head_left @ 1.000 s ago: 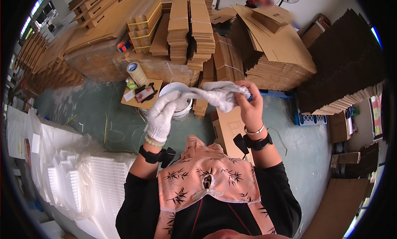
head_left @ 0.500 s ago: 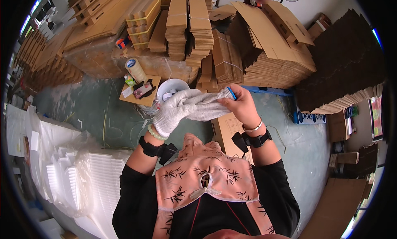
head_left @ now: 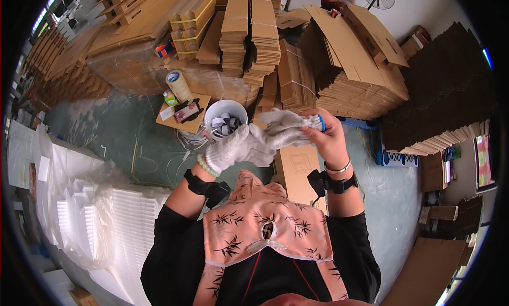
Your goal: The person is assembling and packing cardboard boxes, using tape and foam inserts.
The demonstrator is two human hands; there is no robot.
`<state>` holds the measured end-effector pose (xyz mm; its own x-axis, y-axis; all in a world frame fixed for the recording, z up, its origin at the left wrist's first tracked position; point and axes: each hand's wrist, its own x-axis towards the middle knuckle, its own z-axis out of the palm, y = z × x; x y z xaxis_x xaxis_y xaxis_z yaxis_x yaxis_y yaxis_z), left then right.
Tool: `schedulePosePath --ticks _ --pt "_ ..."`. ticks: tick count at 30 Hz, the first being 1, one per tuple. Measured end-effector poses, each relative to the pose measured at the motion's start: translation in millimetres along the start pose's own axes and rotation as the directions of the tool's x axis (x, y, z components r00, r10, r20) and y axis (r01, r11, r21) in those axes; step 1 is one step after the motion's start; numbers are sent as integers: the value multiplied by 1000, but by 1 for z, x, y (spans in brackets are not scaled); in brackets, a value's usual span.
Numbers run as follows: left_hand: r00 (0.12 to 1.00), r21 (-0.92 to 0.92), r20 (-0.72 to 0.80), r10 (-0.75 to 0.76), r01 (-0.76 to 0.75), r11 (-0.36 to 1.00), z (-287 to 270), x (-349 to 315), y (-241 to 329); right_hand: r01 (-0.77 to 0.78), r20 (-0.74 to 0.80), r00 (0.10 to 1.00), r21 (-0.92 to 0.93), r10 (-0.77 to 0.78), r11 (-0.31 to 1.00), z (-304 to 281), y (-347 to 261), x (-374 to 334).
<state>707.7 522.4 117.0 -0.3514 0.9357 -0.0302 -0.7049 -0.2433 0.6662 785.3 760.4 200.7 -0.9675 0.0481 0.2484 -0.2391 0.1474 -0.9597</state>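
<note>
My left hand [head_left: 241,148] wears a whitish knitted work glove and has a pale green bead bracelet at the wrist. Its fingers are closed at the near end of a second, loose knitted glove [head_left: 286,127]; where the two gloves meet, the same-coloured fabric makes the exact grip hard to see. My bare right hand [head_left: 327,134] pinches this loose glove by its cuff, which has a blue edge. Both hands are raised in front of my pink bamboo-print apron [head_left: 265,221].
A white bucket [head_left: 243,111] with several tape rolls stands beyond my left hand, beside a small wooden stand [head_left: 199,124] bearing tape and a phone. Flat cardboard stacks [head_left: 360,89] line the back. White foam sheets [head_left: 127,226] lie left. A carton [head_left: 298,168] sits below my hands.
My left hand has shifted right and turned downward. My right hand has moved right with the loose glove's cuff, and the glove's fingers now splay out above the left hand.
</note>
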Motion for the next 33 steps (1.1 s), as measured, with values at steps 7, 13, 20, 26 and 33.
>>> schedulePosePath --ticks 7,13,20,26,33 --pt "807 387 -268 525 -409 826 16 0 11 -25 229 973 -33 32 999 15 22 1" --pt "744 601 -332 580 -306 738 37 -1 13 -47 134 987 -270 86 962 25 36 1" --pt "799 358 -332 501 -385 851 31 -16 15 -402 -72 915 -48 398 914 19 45 2" --pt "804 281 -326 497 -420 863 8 -33 6 -221 -103 958 331 268 917 -1 44 -2" --pt "972 43 -201 120 -114 993 -14 -18 -8 -269 68 959 529 275 805 23 14 7"
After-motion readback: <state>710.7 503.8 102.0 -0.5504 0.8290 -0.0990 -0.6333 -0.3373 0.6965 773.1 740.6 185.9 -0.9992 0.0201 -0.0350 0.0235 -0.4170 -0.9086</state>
